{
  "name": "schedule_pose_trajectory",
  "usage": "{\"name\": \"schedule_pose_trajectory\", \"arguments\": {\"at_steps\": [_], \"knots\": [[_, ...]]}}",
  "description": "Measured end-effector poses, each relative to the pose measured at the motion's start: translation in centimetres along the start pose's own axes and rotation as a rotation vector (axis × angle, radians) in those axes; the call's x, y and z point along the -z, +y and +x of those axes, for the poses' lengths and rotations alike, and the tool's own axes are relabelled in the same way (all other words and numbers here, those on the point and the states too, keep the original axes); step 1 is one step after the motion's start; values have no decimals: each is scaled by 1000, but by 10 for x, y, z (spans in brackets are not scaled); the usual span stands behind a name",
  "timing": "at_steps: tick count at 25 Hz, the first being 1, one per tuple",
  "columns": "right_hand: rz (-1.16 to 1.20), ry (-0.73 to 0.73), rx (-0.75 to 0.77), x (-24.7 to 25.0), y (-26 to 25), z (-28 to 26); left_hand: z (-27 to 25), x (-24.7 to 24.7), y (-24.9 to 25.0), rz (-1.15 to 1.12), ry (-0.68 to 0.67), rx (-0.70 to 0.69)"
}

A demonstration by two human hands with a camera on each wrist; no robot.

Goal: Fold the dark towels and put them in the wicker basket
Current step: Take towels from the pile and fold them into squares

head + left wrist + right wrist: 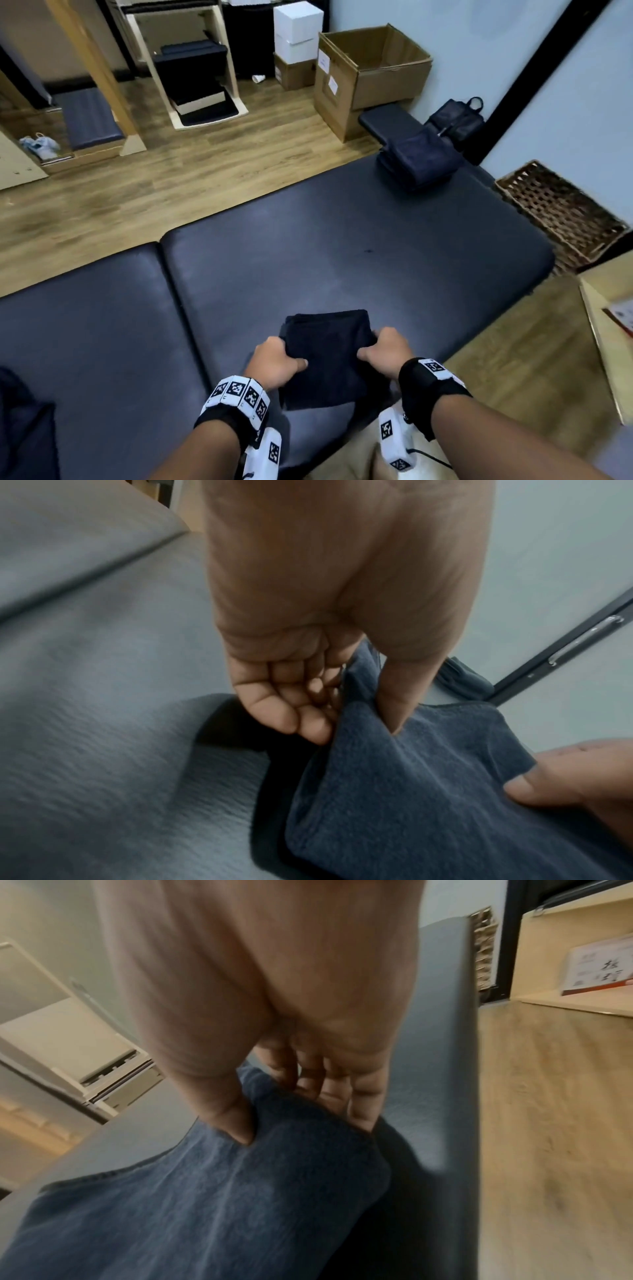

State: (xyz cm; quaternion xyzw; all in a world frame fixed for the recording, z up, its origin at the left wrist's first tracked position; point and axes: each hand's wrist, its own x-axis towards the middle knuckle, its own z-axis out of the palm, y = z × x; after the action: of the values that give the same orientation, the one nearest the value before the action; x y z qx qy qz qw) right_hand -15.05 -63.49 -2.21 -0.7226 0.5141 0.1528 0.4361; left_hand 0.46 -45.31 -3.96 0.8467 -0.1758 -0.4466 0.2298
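A folded dark blue towel (pixel 329 356) lies near the front edge of the padded dark bench (pixel 342 240). My left hand (pixel 277 359) grips its left side, thumb on top and fingers curled under, which the left wrist view confirms on the towel (pixel 428 791). My right hand (pixel 383 353) pinches the right side the same way, as the right wrist view shows on the towel (pixel 222 1204). A stack of folded dark towels (pixel 419 161) sits at the bench's far end. The wicker basket (pixel 561 212) stands on the floor to the right of the bench.
An open cardboard box (pixel 373 75) and white boxes (pixel 298 31) stand beyond the bench. A black bag (pixel 457 118) lies by the wall. A light wooden shelf (pixel 613 335) with a booklet is at my right. Dark cloth (pixel 24 428) shows at lower left.
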Motion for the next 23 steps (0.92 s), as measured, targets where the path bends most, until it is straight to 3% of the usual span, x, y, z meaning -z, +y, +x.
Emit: {"name": "schedule_pose_trajectory", "arguments": {"at_steps": [6,14,18,23], "knots": [[149,32,-27,65,77,3,-9,-59,77,-10,-83,-56],[308,63,79,200,185,46,1,-157,225,-14,-62,-46],[306,88,155,264,199,76,14,-183,281,-89,-37,-60],[262,107,188,307,192,132,50,-189,330,-109,15,-70]]}}
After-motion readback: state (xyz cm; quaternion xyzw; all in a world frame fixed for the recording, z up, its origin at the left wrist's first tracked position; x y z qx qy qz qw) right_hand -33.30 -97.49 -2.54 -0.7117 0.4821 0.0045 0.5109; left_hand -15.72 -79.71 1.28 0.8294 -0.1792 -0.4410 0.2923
